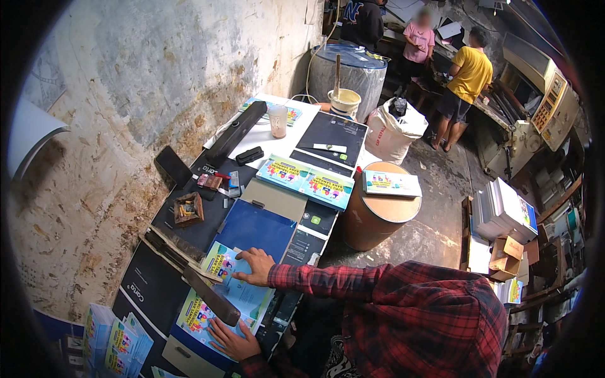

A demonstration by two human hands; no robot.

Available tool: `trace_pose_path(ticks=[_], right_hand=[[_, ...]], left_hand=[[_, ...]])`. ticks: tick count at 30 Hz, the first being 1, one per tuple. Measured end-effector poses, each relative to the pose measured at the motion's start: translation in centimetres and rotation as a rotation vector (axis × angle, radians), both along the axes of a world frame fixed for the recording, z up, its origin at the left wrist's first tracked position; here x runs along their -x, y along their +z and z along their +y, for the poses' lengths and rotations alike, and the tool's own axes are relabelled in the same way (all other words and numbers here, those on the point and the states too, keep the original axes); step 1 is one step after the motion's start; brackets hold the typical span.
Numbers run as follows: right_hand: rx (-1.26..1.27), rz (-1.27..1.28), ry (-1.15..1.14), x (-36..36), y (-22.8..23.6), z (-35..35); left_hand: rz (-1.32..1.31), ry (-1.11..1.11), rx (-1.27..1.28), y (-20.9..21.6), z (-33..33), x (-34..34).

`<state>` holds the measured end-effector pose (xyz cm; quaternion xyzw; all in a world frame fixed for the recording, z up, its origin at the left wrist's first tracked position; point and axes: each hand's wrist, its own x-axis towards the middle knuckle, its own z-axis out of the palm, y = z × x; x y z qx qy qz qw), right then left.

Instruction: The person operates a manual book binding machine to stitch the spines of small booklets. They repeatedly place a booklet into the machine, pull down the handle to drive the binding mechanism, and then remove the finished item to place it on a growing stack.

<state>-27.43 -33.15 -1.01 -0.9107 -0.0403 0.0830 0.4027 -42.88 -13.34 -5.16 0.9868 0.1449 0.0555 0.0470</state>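
Observation:
An open booklet (244, 301) with bright printed covers and pale blue inner pages lies under a long dark lever (212, 296), which looks like the arm of a long-reach stapler. My right hand (256, 267) rests on the booklet's upper part, fingers spread, from a red plaid sleeve. Lower down, my left hand (234, 340) lies along its near edge with the fingers stretched out. Neither hand is wrapped round anything. Beyond my right hand is a dark blue board (258, 228). The lever hides part of the booklet.
Printed booklets (305, 181) lie farther up the table; others (120, 343) stand at lower left. A small wooden box (188, 208), phone (172, 166) and glass (278, 121) are near the wall. A brown drum (378, 220) stands right of the table. Several people work at the back.

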Motion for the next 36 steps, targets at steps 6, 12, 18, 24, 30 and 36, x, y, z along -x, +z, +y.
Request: trace_pose_path(ticks=[6,12,18,24,30,36], right_hand=[[-0.041,0.003,-0.006,-0.2,0.5,-0.2],[-0.12,-0.009,-0.001,-0.4,0.1,-0.5],[-0.196,0.015,-0.001,-0.4,0.2,-0.4],[-0.225,0.094,0.022,-0.5,0.4,0.3],[-0.226,0.172,0.041,-0.4,0.7,0.6],[-0.262,0.249,0.076,-0.3,0.8,1.8]], left_hand=[[-0.008,0.006,-0.011,-0.2,0.1,0.1],[-0.048,-0.007,-0.013,-0.1,0.2,0.2],[-0.022,0.004,0.024,1.3,0.4,0.6],[-0.023,0.004,0.033,1.4,1.8,1.5],[-0.004,-0.004,0.035,1.4,3.0,1.9],[-0.004,0.017,0.016,0.9,4.9,3.1]])
